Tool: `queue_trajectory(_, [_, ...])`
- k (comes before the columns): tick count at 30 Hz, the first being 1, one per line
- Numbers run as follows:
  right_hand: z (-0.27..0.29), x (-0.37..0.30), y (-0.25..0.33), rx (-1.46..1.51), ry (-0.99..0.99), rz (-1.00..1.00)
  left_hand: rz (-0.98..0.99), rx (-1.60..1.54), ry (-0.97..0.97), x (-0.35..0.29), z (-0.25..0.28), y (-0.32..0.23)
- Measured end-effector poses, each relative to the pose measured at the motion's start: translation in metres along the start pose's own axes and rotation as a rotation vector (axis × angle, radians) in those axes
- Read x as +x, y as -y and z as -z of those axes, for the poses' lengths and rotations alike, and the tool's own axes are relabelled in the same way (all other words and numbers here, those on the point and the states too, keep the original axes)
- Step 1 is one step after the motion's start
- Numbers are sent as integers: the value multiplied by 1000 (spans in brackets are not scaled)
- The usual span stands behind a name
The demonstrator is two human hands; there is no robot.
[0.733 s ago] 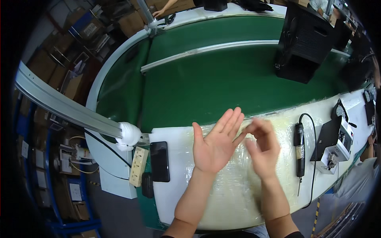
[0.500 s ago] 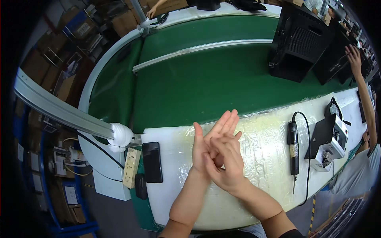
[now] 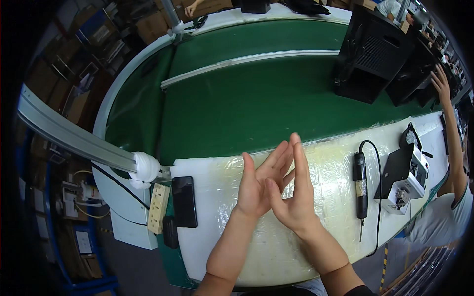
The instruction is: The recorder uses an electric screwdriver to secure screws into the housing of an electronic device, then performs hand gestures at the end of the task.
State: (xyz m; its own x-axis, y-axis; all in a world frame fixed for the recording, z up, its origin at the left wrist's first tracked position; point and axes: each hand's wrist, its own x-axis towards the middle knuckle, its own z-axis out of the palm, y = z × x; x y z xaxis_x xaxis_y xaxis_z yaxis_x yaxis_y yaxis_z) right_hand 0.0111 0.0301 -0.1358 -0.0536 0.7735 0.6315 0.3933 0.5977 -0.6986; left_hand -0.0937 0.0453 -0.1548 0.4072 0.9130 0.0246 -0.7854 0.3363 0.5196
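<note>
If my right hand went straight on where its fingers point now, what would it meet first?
Probably the silver rail across the green surface; your right hand might pass above it, since depth is unclear.

Shows deep green across the conveyor belt (image 3: pixel 247 113), silvery grey along the rail (image 3: pixel 247 61). Turns milky white at the left of the work mat (image 3: pixel 197 251), pale yellow flecked with white glints on the plastic film (image 3: pixel 335 192). Shows plain black on the phone (image 3: pixel 184 202), black with a beige band on the corded screwdriver (image 3: pixel 362 201). Pairs black with white on the small machine (image 3: pixel 419 168). Reads black on the tall casing (image 3: pixel 368 54), patterned with fine rows; cream on the power strip (image 3: pixel 158 208); white on the wrapping (image 3: pixel 146 167); blue on the shelving (image 3: pixel 51 236). Alternates yellow and black in stripes on the floor tape (image 3: pixel 384 269).
</note>
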Motion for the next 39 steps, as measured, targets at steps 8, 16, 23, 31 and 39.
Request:
queue_trajectory(8, [-5, -6, 18, -4, 58, 54, -33, 26, 26, 1, 5, 2])
queue_trajectory(16, [-5, 4, 27, 27, -1, 5, -1, 40, -10, 0, -4, 0])
queue_trajectory(23, [-2, -14, 16, 26, -20, -166, -30, -245, 115, -1, 1, -6])
queue_trajectory(31, [-7, 1, 33, -127, 109, 64, -55, -283, 75, -2, 3, -3])
queue_trajectory(39, [-7, -2, 21, -147, 55, -65, -77, -267, 46, -2, 1, -5])
